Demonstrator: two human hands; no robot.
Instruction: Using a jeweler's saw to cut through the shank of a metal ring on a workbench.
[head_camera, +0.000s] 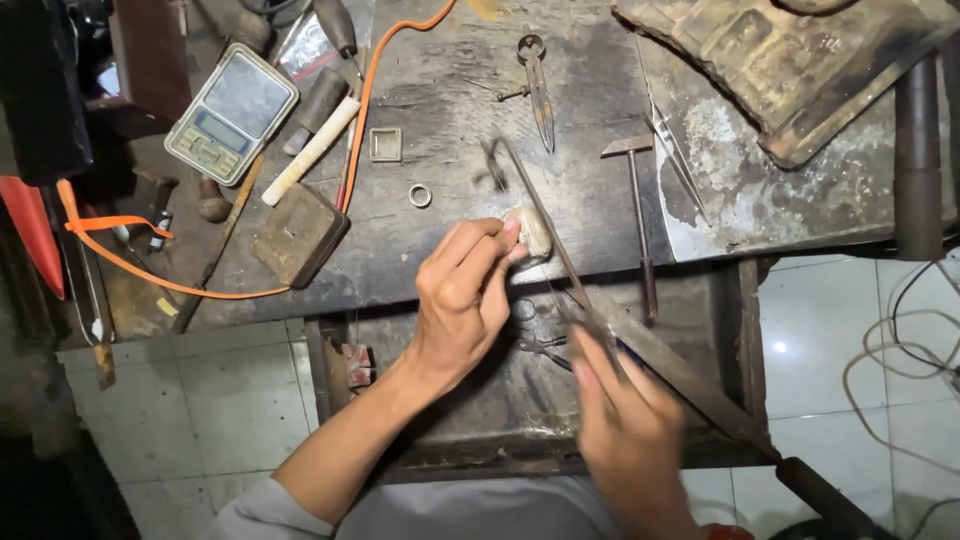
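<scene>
Overhead, left hand (462, 300) pinches pale block (528, 232); right hand (625, 420) grips saw frame (545, 215).

On the dark, worn bench (590, 90), a small pocket scale (231, 113) lies at about ten o'clock, and an orange cable (352, 140) runs down past it and curves away to nine o'clock. Near the centre there are a small metal ring (420, 195) and a square metal frame (385, 144), with a pair of dividers (538, 85) at twelve o'clock. A small hammer (638, 205) lies at about two o'clock, tweezers (675, 160) are just beside it, and a dark square block (299, 233) sits at nine o'clock.
</scene>
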